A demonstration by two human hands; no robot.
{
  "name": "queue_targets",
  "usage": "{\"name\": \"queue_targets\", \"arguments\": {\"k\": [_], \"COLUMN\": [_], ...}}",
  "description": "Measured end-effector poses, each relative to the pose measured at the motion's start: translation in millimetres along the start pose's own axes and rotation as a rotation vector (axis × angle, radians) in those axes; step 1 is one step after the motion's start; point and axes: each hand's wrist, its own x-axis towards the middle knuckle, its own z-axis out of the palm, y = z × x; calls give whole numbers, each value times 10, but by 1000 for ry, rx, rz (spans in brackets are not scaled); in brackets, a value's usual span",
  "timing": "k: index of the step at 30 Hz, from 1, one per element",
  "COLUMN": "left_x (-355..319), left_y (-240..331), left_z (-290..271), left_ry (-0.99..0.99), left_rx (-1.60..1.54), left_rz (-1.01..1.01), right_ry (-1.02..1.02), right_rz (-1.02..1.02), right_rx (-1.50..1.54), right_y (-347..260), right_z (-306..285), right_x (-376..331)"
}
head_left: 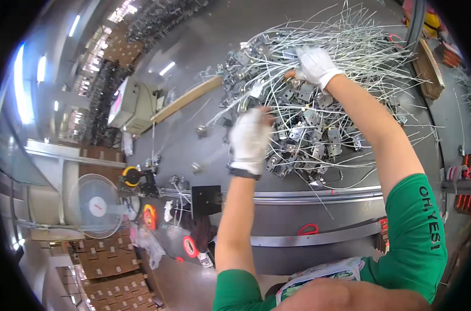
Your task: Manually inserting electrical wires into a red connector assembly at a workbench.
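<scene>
Both my hands wear white gloves with some fingertips bare. My right hand (314, 65) is over the far part of a heap of pale wires (360, 57), its fingers closed around several of them. Left of it, these strands run toward a blurred metal bracket (203, 131) at the heap's left side. My left hand (250, 140) is raised at the heap's near left edge, smeared by motion, so its grip is unclear. Small silvery metal brackets (297, 132) lie tangled with the wires between and beyond my hands.
A wooden strip (188, 97) and a pale box-shaped machine (133, 106) stand left on the grey table. A metal rail (318, 195) crosses in front of me. Red-handled scissors (308, 229) lie nearer. A fan (96, 206) stands far left; flattened cardboard (429, 70) is at the right.
</scene>
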Motion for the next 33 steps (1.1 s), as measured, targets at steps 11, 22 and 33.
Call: {"name": "queue_targets", "arguments": {"k": [11,22,33], "left_x": [-316,-133,-974], "left_y": [779,1568,1568], "left_z": [473,1420,371], "left_ry": [-440,-278,-162], "left_rx": [-34,45,-189], "left_rz": [376,257,162], "right_ry": [53,49,-177], "right_rz": [-290,-409,-221], "right_rx": [307,130,-113], "right_y": [71,1172,1212], "right_z": [-347,-119,-979], "right_x": [-1001,-1074,-2174]}}
